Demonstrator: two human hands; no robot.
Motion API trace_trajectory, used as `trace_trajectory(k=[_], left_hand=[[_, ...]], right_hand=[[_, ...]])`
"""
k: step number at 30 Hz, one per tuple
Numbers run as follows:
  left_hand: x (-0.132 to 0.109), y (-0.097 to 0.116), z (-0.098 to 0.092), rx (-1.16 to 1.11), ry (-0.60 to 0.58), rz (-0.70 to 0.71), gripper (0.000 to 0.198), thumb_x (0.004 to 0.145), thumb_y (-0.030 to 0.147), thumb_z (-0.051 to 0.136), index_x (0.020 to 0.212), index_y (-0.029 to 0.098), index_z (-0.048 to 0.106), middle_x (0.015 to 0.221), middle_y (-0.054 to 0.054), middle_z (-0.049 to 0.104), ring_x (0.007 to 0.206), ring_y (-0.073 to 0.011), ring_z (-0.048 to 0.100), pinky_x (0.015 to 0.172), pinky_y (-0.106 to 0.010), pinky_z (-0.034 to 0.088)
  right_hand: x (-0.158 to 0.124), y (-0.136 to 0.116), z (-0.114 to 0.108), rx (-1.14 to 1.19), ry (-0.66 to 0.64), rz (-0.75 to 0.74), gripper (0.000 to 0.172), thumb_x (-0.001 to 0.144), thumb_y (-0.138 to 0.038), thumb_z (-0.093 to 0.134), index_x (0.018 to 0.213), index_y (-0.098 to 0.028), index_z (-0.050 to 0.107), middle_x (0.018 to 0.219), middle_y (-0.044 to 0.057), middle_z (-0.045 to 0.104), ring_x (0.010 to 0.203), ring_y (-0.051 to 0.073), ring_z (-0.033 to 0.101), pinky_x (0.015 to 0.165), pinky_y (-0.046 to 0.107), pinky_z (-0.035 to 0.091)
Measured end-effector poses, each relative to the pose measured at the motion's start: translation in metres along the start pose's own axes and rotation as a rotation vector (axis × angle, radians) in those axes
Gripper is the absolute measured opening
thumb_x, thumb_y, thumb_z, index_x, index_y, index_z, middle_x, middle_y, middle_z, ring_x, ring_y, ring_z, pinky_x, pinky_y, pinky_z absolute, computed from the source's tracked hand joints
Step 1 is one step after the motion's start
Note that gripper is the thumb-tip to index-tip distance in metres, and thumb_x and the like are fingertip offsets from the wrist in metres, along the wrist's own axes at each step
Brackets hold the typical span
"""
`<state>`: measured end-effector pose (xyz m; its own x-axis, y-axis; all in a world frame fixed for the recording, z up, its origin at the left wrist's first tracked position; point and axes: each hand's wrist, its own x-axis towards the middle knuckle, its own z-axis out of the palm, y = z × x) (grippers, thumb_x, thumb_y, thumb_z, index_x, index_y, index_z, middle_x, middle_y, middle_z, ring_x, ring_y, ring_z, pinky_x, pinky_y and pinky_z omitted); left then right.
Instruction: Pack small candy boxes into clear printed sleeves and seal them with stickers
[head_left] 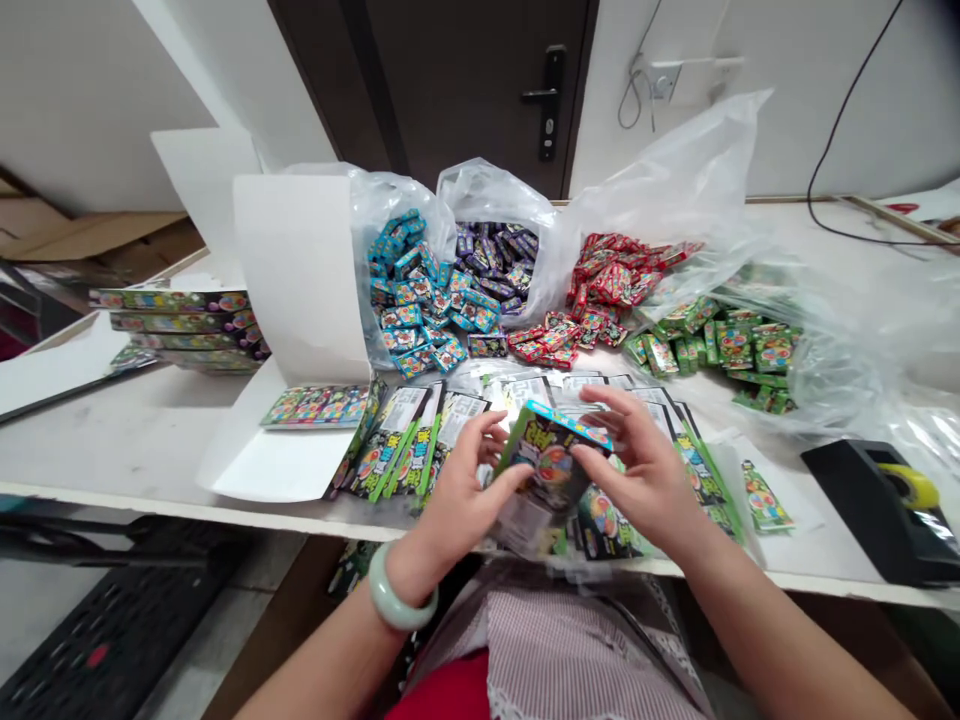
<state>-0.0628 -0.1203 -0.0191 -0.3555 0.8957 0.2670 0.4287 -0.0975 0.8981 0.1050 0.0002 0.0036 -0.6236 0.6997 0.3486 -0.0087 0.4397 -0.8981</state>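
A black and green printed pouch with a clear lower part is held over the front of the table between my two hands. A blue strip, which looks like the side of a small blue box, shows along its top edge. My left hand grips the pouch's left side, thumb across the front. My right hand has its thumb against the upper right corner, with the other fingers raised and curved behind. Beneath and around them lie several flat printed pouches, overlapping in rows. The pouch's contents are otherwise hidden.
Plastic bags at the back hold small blue boxes, purple boxes, red boxes and green boxes. At left stand an open white carton and stacked printed cartons. A black tape dispenser sits at right.
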Motion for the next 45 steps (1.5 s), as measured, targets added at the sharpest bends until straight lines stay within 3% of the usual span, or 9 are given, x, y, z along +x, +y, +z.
trace_trajectory(k=[6, 10, 14, 18, 24, 30, 35, 41, 45], left_hand=[[-0.018, -0.017, 0.034, -0.452, 0.062, -0.218, 0.054, 0.087, 0.022, 0.061, 0.137, 0.034, 0.042, 0.103, -0.001, 0.056, 0.085, -0.0108, 0.057, 0.082, -0.025, 0.048], [-0.031, -0.026, 0.033, -0.473, -0.130, -0.258, 0.057, 0.088, 0.024, 0.060, 0.141, 0.032, 0.041, 0.116, -0.004, 0.057, 0.103, -0.0151, 0.056, 0.094, -0.028, 0.046], [-0.028, -0.027, 0.026, -0.441, -0.252, -0.231, 0.063, 0.087, 0.025, 0.059, 0.145, 0.029, 0.035, 0.117, -0.008, 0.059, 0.103, -0.0190, 0.059, 0.089, -0.032, 0.051], [-0.016, -0.023, 0.024, -0.363, -0.266, -0.156, 0.048, 0.087, 0.023, 0.059, 0.133, 0.028, 0.044, 0.112, -0.006, 0.063, 0.096, -0.0187, 0.062, 0.080, -0.032, 0.054], [0.002, -0.015, 0.034, -0.291, 0.016, -0.092, 0.012, 0.088, 0.029, 0.060, 0.081, 0.018, 0.059, 0.091, -0.005, 0.067, 0.090, -0.0179, 0.064, 0.083, -0.032, 0.052], [0.009, -0.014, 0.027, -0.484, -0.031, -0.228, 0.032, 0.084, 0.025, 0.065, 0.115, 0.021, 0.059, 0.092, -0.004, 0.071, 0.084, -0.0160, 0.067, 0.079, -0.032, 0.054], [0.008, -0.007, 0.016, -0.315, -0.107, -0.046, 0.009, 0.082, 0.027, 0.069, 0.085, 0.019, 0.070, 0.096, -0.007, 0.069, 0.092, -0.0181, 0.064, 0.082, -0.033, 0.054], [0.017, 0.009, 0.020, -0.301, -0.050, -0.146, 0.009, 0.080, 0.026, 0.067, 0.077, 0.018, 0.065, 0.075, -0.002, 0.066, 0.068, -0.0126, 0.060, 0.063, -0.026, 0.050], [0.020, 0.013, 0.020, -0.228, -0.079, -0.125, 0.010, 0.079, 0.024, 0.066, 0.072, 0.018, 0.063, 0.070, -0.001, 0.062, 0.064, -0.0118, 0.056, 0.058, -0.025, 0.046]], right_hand=[[-0.025, 0.026, -0.005, 0.285, 0.284, 0.257, 0.058, 0.072, -0.026, 0.077, 0.120, -0.035, 0.045, 0.133, 0.004, 0.046, 0.102, 0.018, 0.063, 0.074, 0.030, 0.057], [-0.052, 0.040, 0.005, 0.413, 0.300, 0.427, 0.044, 0.073, -0.032, 0.077, 0.107, -0.028, 0.050, 0.090, -0.001, 0.063, 0.078, 0.015, 0.066, 0.068, 0.028, 0.056], [-0.062, 0.040, 0.014, 0.290, 0.364, 0.412, 0.041, 0.077, -0.036, 0.072, 0.113, -0.026, 0.054, 0.090, 0.002, 0.066, 0.076, 0.016, 0.065, 0.066, 0.030, 0.056], [-0.062, 0.041, 0.010, 0.046, 0.177, 0.268, 0.024, 0.088, -0.033, 0.060, 0.111, -0.027, 0.064, 0.099, 0.005, 0.067, 0.080, 0.018, 0.063, 0.072, 0.034, 0.055], [-0.041, 0.040, -0.013, 0.035, 0.005, 0.208, 0.016, 0.089, -0.034, 0.059, 0.086, -0.023, 0.070, 0.096, 0.006, 0.067, 0.093, 0.020, 0.062, 0.080, 0.036, 0.052], [-0.029, 0.029, -0.017, 0.143, -0.052, 0.315, 0.027, 0.084, -0.031, 0.064, 0.110, -0.025, 0.059, 0.091, 0.003, 0.063, 0.080, 0.016, 0.061, 0.059, 0.027, 0.050], [-0.026, 0.014, -0.016, -0.024, -0.163, 0.110, 0.008, 0.083, -0.027, 0.065, 0.080, -0.022, 0.060, 0.095, 0.005, 0.061, 0.089, 0.017, 0.060, 0.068, 0.029, 0.050], [-0.006, 0.010, -0.015, 0.187, -0.223, 0.443, 0.013, 0.078, -0.033, 0.067, 0.080, -0.022, 0.059, 0.071, 0.000, 0.062, 0.058, 0.012, 0.055, 0.050, 0.026, 0.047], [-0.005, 0.008, -0.016, 0.147, -0.243, 0.416, 0.015, 0.078, -0.032, 0.067, 0.073, -0.021, 0.059, 0.071, 0.001, 0.063, 0.061, 0.013, 0.057, 0.052, 0.026, 0.048]])
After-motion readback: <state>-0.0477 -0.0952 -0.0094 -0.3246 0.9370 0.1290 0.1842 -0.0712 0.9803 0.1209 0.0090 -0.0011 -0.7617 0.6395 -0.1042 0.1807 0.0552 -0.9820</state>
